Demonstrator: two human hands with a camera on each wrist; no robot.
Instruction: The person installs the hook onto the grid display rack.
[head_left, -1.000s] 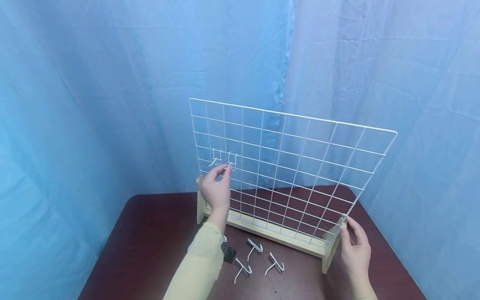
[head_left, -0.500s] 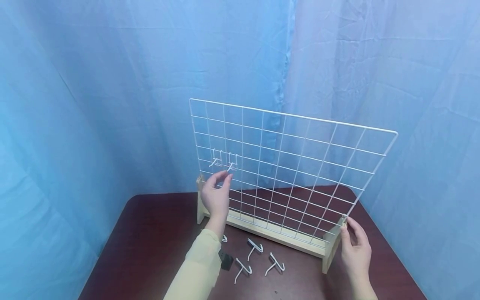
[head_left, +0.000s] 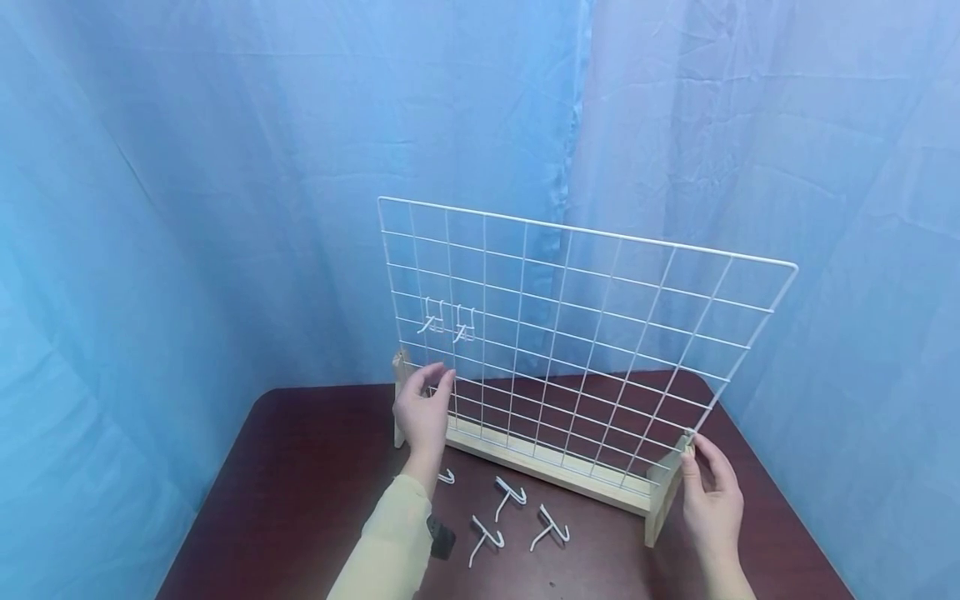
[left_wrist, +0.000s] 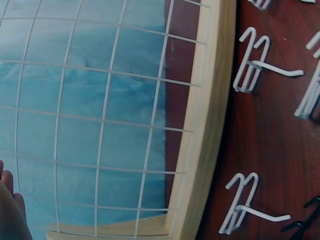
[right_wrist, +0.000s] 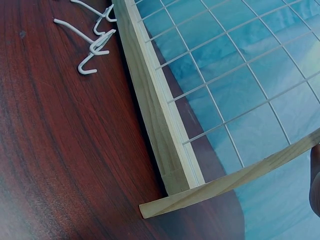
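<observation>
A white wire grid panel [head_left: 577,333] stands in a pale wooden stand [head_left: 555,471]. Two white wire hooks hang side by side on its left part, the left hook [head_left: 431,323] and the right hook [head_left: 463,332]. Below them my left hand [head_left: 423,408] hovers before the grid, thumb and forefinger apart, holding nothing; its fingertips [left_wrist: 7,180] show at the left wrist view's edge. My right hand [head_left: 712,504] pinches the top of the stand's right end piece [head_left: 663,492], by the grid's edge. In the right wrist view only a bit of that hand shows.
Several loose hooks lie on the dark red table [head_left: 315,475] before the stand, among them a near hook [head_left: 486,537], a middle hook [head_left: 510,497] and a right hook [head_left: 551,529]. A thin black piece [left_wrist: 302,225] lies nearby. Blue curtains [head_left: 262,208] surround the table.
My left hand has let go of the right-hand hanging hook and moved down and slightly left, leaving it on the grid. My right hand has stayed in place.
</observation>
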